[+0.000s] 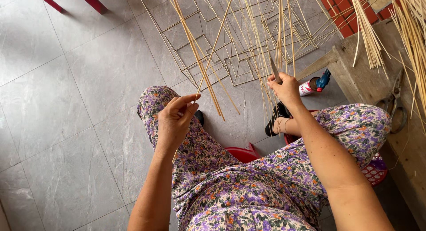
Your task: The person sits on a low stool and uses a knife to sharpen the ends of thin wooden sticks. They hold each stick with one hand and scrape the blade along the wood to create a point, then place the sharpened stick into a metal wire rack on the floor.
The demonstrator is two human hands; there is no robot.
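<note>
My left hand (175, 118) pinches the lower end of a thin bamboo strip (217, 42) that slants up and to the right across the floor. My right hand (284, 87) grips a small knife (274, 70) with its blade pointing up, close to several upright bamboo strips (280, 31). Both hands are held above my knees, which are covered by purple flowered trousers (248, 186). The two hands are apart, with loose strips lying on the floor between them.
Square wire frames (208, 53) lie on the grey tiled floor ahead. A wooden bench (368, 76) at right holds scissors (395, 104) and bundles of bamboo strips (412, 31). A glue tube (313, 84) lies beside it. I sit on a red stool (242, 153).
</note>
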